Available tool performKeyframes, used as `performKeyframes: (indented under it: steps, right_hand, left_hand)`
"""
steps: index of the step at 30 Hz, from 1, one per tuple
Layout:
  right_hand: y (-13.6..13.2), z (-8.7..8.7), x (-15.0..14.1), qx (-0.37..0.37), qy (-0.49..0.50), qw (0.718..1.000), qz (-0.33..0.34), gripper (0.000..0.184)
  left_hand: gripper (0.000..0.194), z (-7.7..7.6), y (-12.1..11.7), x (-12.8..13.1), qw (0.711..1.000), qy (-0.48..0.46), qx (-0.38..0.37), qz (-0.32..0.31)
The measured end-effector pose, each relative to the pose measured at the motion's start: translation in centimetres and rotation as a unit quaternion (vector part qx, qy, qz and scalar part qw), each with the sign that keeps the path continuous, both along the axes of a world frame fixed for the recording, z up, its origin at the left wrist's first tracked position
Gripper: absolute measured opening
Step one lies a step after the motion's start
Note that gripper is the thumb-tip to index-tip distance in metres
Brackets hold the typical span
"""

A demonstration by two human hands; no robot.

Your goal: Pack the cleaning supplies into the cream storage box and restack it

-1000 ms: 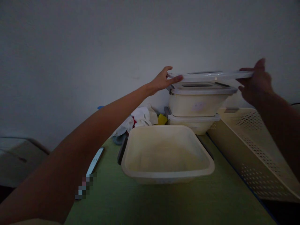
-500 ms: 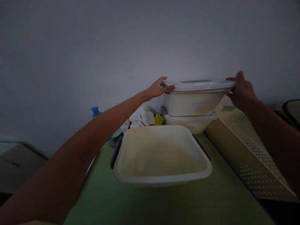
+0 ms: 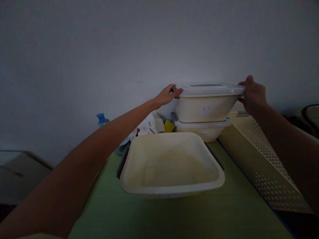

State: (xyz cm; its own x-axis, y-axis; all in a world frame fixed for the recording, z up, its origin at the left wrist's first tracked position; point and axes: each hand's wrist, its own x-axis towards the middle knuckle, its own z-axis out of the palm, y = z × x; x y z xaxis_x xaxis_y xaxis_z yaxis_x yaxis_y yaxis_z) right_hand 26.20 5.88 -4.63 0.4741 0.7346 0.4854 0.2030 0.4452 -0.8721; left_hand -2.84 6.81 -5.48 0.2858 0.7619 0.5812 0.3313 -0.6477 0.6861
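In the head view, the lid lies level on top of the upper box, and no gap shows between them along the near side. Whether it is pressed down, or rests on another lid beneath, I cannot tell. The upper box stands on the lower box, which has a cover of its own. The tub in front is open, with no cover on it and nothing clearly visible inside.

Both hands grip the lid narrowly, at opposite ends. The left hand pinches its left corner, thumb along the near edge and fingers behind. The right hand closes around the right end, some fingers above the rim and some below; whether those lower fingers also touch the upper box is unclear.

The stack stands at the back of the green table, behind the tub. A perforated basket is to its right; a yellow block and white, crumpled stuff are to its left.
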Motion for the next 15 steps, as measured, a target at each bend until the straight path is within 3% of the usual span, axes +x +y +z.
performKeyframes:
  steps: [10,15]
  right_hand:
    - [0.6,0.5,0.6,-0.043,-0.013,0.999,0.010,0.031]
    - [0.0,0.7,0.2,-0.056,0.001,0.998,0.025,0.027]
  left_hand:
    - [0.044,0.0,-1.2,0.6,0.999,0.033,0.011,0.026]
    - [0.057,-0.1,-0.9,0.5,0.999,0.037,-0.015,0.017]
